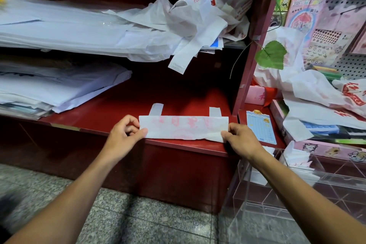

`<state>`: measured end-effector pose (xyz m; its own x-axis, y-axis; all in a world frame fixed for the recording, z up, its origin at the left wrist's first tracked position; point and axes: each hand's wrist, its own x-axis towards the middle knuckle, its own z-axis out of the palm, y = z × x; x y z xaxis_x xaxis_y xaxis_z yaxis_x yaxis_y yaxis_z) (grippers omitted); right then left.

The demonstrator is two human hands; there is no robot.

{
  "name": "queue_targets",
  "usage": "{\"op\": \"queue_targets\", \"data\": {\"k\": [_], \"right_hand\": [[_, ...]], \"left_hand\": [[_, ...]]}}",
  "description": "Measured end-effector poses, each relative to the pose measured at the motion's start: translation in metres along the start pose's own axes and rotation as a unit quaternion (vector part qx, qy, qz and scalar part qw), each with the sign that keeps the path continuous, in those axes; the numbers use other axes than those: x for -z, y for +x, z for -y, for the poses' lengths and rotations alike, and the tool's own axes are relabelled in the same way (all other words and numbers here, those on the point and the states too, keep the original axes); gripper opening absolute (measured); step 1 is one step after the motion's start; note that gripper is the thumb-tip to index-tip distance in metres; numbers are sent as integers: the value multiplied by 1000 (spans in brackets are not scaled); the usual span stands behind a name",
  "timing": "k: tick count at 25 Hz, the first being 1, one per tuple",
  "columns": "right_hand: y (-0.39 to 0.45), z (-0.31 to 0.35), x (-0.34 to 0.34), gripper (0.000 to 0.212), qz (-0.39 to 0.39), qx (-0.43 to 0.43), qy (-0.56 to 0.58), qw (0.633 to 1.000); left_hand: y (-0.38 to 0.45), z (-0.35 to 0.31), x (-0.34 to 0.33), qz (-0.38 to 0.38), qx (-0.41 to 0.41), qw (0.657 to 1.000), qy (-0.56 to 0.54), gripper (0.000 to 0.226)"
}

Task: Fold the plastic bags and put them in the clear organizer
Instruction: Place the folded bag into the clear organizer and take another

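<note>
A white plastic bag with pink print [183, 128] lies folded into a long strip at the front edge of the red shelf [178, 97], its two handles sticking out at the far side. My left hand [126, 129] pinches the strip's left end. My right hand [238, 136] pinches its right end. The clear organizer [297, 194] stands at the lower right, with folded white bags [297, 159] in its back compartments.
A heap of loose white bags [198, 18] sits on the upper shelf, beside flat stacks of white sheets [59, 31]. More bags [316, 93] lie on the right counter near pink boxes and a blue card [261, 128]. Grey stone floor below.
</note>
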<state>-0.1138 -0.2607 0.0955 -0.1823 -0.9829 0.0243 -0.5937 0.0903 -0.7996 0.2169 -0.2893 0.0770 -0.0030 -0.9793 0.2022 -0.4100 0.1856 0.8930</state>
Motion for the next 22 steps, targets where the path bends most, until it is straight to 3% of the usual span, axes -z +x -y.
{"op": "queue_targets", "data": {"k": [6,9,14,20,22], "right_hand": [[0,1,1,4,-14,-11,-1,1000],[0,0,-1,14,-17,-13,4,1000],[2,-1,-6,16,-31,31,-85,995],[3,1,-9,28,-22,28,-140,990],[3,1,-8,27,-19,37,-146,988]], "left_hand": [[4,9,3,16,-40,994,98,36],[4,12,3,33,-50,989,134,39],[8,17,5,53,-68,982,167,39],[4,14,2,53,-100,952,284,55],[3,13,-1,50,-117,947,294,50]]}}
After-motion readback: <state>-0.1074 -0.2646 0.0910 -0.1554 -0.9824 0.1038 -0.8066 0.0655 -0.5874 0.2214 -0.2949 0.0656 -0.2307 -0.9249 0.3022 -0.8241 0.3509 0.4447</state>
